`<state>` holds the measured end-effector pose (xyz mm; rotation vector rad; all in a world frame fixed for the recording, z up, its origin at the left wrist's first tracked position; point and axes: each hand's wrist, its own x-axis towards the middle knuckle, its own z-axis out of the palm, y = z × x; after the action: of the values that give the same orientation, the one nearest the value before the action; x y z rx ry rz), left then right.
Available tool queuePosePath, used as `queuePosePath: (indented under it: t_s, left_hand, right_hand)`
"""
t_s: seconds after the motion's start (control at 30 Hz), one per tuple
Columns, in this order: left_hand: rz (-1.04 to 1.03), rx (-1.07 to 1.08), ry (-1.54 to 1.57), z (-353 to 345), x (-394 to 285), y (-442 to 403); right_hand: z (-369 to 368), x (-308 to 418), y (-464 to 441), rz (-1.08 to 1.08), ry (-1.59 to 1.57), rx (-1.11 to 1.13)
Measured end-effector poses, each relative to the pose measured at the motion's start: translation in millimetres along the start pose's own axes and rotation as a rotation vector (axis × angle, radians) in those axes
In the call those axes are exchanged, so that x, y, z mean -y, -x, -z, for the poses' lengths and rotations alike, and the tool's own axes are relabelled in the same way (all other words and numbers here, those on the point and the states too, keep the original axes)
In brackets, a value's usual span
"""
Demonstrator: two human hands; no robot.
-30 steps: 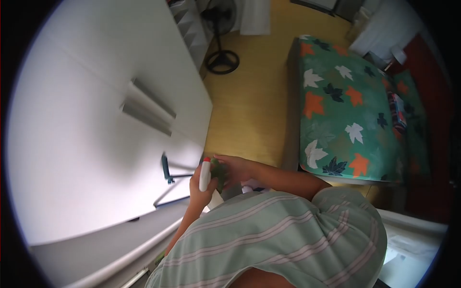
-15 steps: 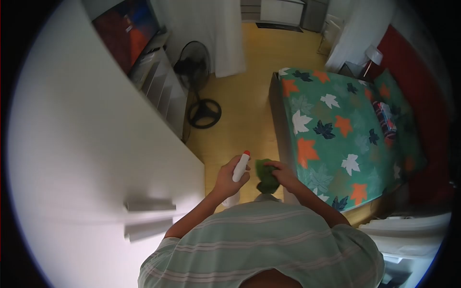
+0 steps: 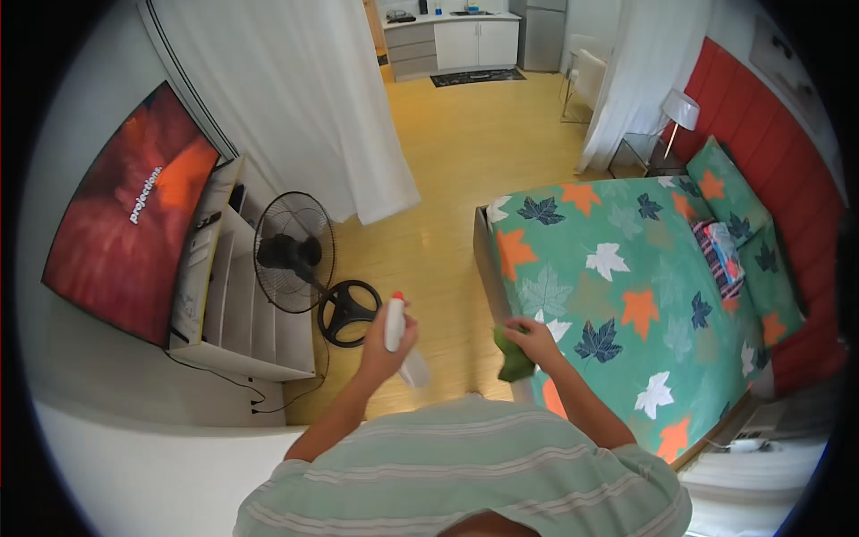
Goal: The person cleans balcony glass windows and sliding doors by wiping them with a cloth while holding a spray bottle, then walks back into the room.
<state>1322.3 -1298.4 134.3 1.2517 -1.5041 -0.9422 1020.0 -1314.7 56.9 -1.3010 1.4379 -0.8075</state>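
My left hand (image 3: 382, 355) is wrapped round a spray bottle (image 3: 394, 326) with a white head and a red nozzle tip. Its translucent lower part hangs below my fingers, over the floor. In my right hand (image 3: 537, 344) I grip a crumpled green cloth (image 3: 514, 360), close to the near left corner of the bed. The two hands are apart, both in front of my body at about waist height.
On the right stands a bed (image 3: 617, 259) with a leaf-patterned cover. A black standing fan (image 3: 351, 313) is at left, beside a TV cabinet (image 3: 259, 331) and a lit television (image 3: 130, 224). Ahead, yellow floor (image 3: 465, 134) runs past white curtains (image 3: 295, 98) to a kitchen counter (image 3: 474, 45).
My view has moved forward past the white cabinet and tilted up, so the television and kitchen show more fully. My hands have moved further apart, still holding the spray bottle and cloth.
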Motion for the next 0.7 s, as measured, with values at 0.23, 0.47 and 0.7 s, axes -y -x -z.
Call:
queuePosePath:
  t_s: [0.23,0.47,0.7]
  left_hand:
    - [0.053,-0.313,0.038,41.0,84.1,-163.7]
    - [0.076,-0.211,0.060,50.4,151.6,-390.3]
    - [-0.060,0.124,0.024,31.7,152.2,-664.7]
  right_hand:
    - [-25.2,96.9,-276.6,0.066,0.168,0.183]
    - [14.9,123.2,-441.2,0.000,0.361,0.019]
    - [108.9,116.3,-550.6,-0.164,0.301,-0.376]
